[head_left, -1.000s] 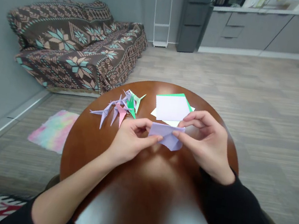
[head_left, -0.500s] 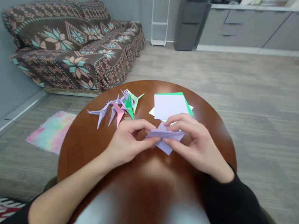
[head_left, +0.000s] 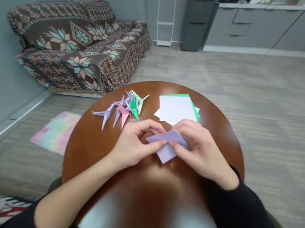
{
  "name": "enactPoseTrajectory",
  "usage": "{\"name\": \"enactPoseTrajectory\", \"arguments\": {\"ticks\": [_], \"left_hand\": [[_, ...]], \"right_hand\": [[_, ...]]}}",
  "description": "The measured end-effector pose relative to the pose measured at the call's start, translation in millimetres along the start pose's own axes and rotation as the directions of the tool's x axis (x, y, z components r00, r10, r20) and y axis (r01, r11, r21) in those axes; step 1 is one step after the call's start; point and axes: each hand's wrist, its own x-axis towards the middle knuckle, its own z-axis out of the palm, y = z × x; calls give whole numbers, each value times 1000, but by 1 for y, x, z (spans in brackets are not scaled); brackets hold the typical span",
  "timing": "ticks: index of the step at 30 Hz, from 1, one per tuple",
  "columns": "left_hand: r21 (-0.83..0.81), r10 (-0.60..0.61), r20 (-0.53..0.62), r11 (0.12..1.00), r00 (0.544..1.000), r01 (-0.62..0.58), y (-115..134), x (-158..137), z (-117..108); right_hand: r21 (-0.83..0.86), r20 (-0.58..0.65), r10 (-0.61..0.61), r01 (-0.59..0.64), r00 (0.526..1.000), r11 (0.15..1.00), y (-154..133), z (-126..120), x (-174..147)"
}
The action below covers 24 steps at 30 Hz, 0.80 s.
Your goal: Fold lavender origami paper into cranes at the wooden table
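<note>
Between my two hands is a folded sheet of lilac origami paper (head_left: pixel 166 154), held just above the brown round table (head_left: pixel 149 206). My left hand (head_left: pixel 138 140) pinches its left side, thumb in front and fingers behind. On the right side my right hand (head_left: pixel 196 146) grips it the same way, and the two thumb tips nearly meet at the middle. One pointed flap hangs down toward me; another part rises behind the thumbs. Beyond my hands lies a stack of square paper (head_left: pixel 175 108), lilac on top with green and white edges showing.
Several folded paper cranes, among them a pink crane (head_left: pixel 123 114) and a green crane (head_left: pixel 134 107), lie at the table's far left. A sofa (head_left: pixel 78 48) with a patterned cover stands behind. A pastel rug (head_left: pixel 55 131) is on the floor at left.
The lilac paper has turned and tilted between my hands: its narrow raised strip now shows as a wider peaked flap, with a point facing me. Both hands keep hold of it.
</note>
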Motion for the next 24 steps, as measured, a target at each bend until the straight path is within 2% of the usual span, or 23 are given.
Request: {"name": "enactPoseTrajectory", "arguments": {"ticks": [4,10,14,17,21,24], "left_hand": [[1,-24,23,1000,999,24,2,-1,0],[-38,-64,-60,997,996,62,1,6,-8],[-50,-87,-56,995,995,84,-2,6,-10],[-43,-86,-40,995,995,85,-1,5,-9],[-20,-20,20,1000,1000,20,2,4,-4],[-24,-15,53,1000,998,16,1,3,-4]], "right_hand": [[-75,-30,-31,29,999,997,-2,6,-1],[-190,-65,-55,41,996,981,4,-7,-4],[-238,13,-18,20,1000,971,4,-21,-5],[-208,58,-9,21,998,978,1,-23,-4],[-99,80,-25,33,996,995,0,-10,-1],[-89,88,-45,53,995,995,2,-4,0]]}}
